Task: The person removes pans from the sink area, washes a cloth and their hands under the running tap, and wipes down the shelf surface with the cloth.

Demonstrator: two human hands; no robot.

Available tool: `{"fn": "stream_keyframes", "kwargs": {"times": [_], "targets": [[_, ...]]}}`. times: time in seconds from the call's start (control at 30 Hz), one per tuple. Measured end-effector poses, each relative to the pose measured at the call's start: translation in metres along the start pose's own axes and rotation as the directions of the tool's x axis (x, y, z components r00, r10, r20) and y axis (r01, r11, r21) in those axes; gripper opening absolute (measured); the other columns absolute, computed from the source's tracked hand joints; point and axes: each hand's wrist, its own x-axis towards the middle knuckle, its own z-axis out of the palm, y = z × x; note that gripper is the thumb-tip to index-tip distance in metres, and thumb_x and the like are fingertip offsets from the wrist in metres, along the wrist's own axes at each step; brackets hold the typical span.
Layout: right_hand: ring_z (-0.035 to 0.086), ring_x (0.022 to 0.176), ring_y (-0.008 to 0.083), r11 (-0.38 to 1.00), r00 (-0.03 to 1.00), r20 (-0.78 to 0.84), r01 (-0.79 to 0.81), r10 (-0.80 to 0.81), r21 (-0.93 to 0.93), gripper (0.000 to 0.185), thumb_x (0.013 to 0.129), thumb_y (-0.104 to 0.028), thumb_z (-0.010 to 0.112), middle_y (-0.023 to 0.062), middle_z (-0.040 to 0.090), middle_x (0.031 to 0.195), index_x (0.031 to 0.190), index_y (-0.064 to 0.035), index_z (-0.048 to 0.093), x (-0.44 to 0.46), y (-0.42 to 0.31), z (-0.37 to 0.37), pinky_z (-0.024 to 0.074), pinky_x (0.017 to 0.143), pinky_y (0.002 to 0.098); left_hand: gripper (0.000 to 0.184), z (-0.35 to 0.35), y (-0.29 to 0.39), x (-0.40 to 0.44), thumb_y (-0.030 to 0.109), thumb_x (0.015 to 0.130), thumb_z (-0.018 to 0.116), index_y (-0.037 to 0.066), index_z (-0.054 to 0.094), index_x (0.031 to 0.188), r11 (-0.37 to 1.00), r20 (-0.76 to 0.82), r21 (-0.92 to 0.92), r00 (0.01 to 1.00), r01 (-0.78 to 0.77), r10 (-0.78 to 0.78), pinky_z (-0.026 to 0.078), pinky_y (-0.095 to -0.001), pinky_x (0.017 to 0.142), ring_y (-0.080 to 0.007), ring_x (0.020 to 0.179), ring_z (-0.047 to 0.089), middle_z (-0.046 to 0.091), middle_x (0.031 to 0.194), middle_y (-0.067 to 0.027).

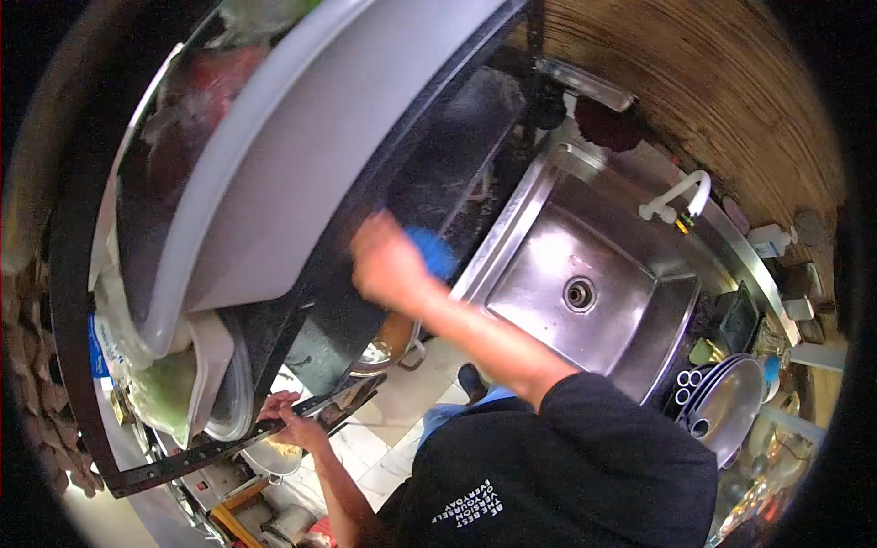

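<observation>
My right hand reaches over the dark lower level of a black metal rack. Motion smears its fingers, and I cannot make out what they hold. A rounded bright blue thing shows right beside that hand; its kind is unclear, and I cannot tell whether the hand touches it. Lower down, my left hand is closed at the rack's perforated black rail. Above the right hand lies a large pale plastic tub on the rack.
A steel sink with a white faucet stands to the right. Pans are stacked upright beyond it. A lidded pot sits below the rack, near the tiled floor. Filled plastic containers crowd the rack's left end.
</observation>
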Motion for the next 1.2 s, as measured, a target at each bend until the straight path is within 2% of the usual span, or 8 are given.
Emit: {"fn": "stream_keyframes", "kwargs": {"times": [0.17, 0.4, 0.6, 0.67, 0.77, 0.93, 1.0, 1.2], "targets": [[0.049, 0.135, 0.0303, 0.953, 0.958, -0.132, 0.272, -0.255, 0.135, 0.056, 0.082, -0.033, 0.058, 0.0206, 0.059, 0.136, 0.127, 0.0002, 0.063, -0.01, 0.019, 0.006, 0.0281, 0.117, 0.055, 0.002, -0.015, -0.012, 0.004, 0.001, 0.084, 0.053, 0.002, 0.051, 0.084, 0.998, 0.034, 0.064, 0.999, 0.016, -0.018, 0.051, -0.0334, 0.075, -0.0193, 0.08, 0.059, 0.059, 0.085, -0.0092], [0.032, 0.146, 0.0335, 0.842, 0.93, -0.089, -0.361, 0.357, -0.401, 0.066, 0.094, -0.04, 0.048, 0.0164, 0.043, 0.153, 0.143, 0.0032, 0.046, 0.142, 0.252, -0.032, 0.0164, 0.121, 0.055, 0.01, -0.019, -0.012, 0.003, 0.007, 0.092, 0.055, 0.005, 0.048, 0.085, 0.981, 0.042, 0.192, 0.999, 0.017, -0.026, 0.05, -0.0374, 0.075, -0.0188, 0.072, 0.057, 0.06, 0.08, -0.009], [0.029, 0.148, 0.0324, 0.945, 0.873, -0.384, -0.216, 0.3, 0.247, 0.066, 0.096, -0.042, 0.042, 0.0161, 0.037, 0.158, 0.145, 0.0014, 0.045, 0.241, 0.326, 0.048, 0.0121, 0.123, 0.0486, 0.014, -0.044, -0.035, 0.005, 0.016, 0.096, 0.052, 0.003, 0.049, 0.093, 0.957, 0.14, 0.287, 0.99, -0.043, 0.002, 0.05, -0.0353, 0.079, -0.0191, 0.08, 0.057, 0.058, 0.086, -0.0092], [0.029, 0.148, 0.0326, 0.005, 0.685, -0.467, 0.56, 0.56, 0.828, 0.065, 0.097, -0.043, 0.039, 0.0157, 0.035, 0.159, 0.146, -0.0016, 0.045, 0.274, 0.298, 0.093, 0.0116, 0.124, 0.0466, 0.015, -0.024, -0.013, 0.002, 0.017, 0.094, 0.05, 0.002, 0.047, 0.098, 0.985, 0.115, 0.165, 0.991, 0.052, -0.071, 0.051, -0.0361, 0.08, -0.0202, 0.08, 0.057, 0.057, 0.087, -0.0101], [0.04, 0.138, 0.0318, 0.904, 0.813, -0.448, -0.206, 0.371, 0.375, 0.055, 0.098, -0.042, 0.039, 0.0137, 0.046, 0.148, 0.139, -0.0068, 0.052, 0.247, 0.221, 0.089, 0.0233, 0.117, 0.0473, 0.013, -0.011, 0.001, -0.002, 0.015, 0.09, 0.048, 0.003, 0.049, 0.095, 0.979, 0.053, 0.192, 0.995, 0.074, -0.086, 0.052, -0.0361, 0.081, -0.0199, 0.08, 0.058, 0.058, 0.089, -0.0101], [0.058, 0.122, 0.0304, 0.956, 0.794, -0.597, 0.074, 0.115, 0.283, 0.044, 0.1, -0.039, 0.038, 0.0103, 0.064, 0.131, 0.127, -0.0154, 0.063, 0.179, 0.061, 0.128, 0.0428, 0.106, 0.0485, 0.017, -0.04, -0.03, 0.004, 0.014, 0.09, 0.05, 0.001, 0.059, 0.083, 0.903, -0.008, 0.428, 0.999, 0.041, -0.042, 0.049, -0.0372, 0.082, -0.0201, 0.082, 0.06, 0.061, 0.081, -0.0089], [0.04, 0.14, 0.0278, 0.993, 0.973, 0.219, 0.046, -0.069, 0.11, 0.057, 0.098, -0.029, 0.034, 0.0144, 0.045, 0.151, 0.147, -0.0008, 0.043, 0.132, 0.01, 0.08, 0.0241, 0.121, 0.0419, 0.016, -0.015, 0.001, -0.003, 0.013, 0.089, 0.052, 0.001, 0.057, 0.082, 0.932, 0.064, 0.361, 0.996, 0.039, -0.066, 0.049, -0.0365, 0.081, -0.0204, 0.081, 0.06, 0.061, 0.082, -0.0085], [0.037, 0.145, 0.0279, 0.922, 0.916, 0.137, 0.359, -0.378, 0.143, 0.065, 0.088, -0.039, 0.05, 0.0167, 0.047, 0.151, 0.14, 0.0004, 0.053, 0.035, -0.031, 0.058, 0.0177, 0.122, 0.049, 0.011, -0.019, -0.007, 0.003, 0.01, 0.089, 0.053, 0.001, 0.058, 0.083, 0.978, 0.023, 0.194, 0.996, 0.078, -0.084, 0.05, -0.0378, 0.081, -0.0222, 0.081, 0.062, 0.062, 0.084, -0.0093]]}}
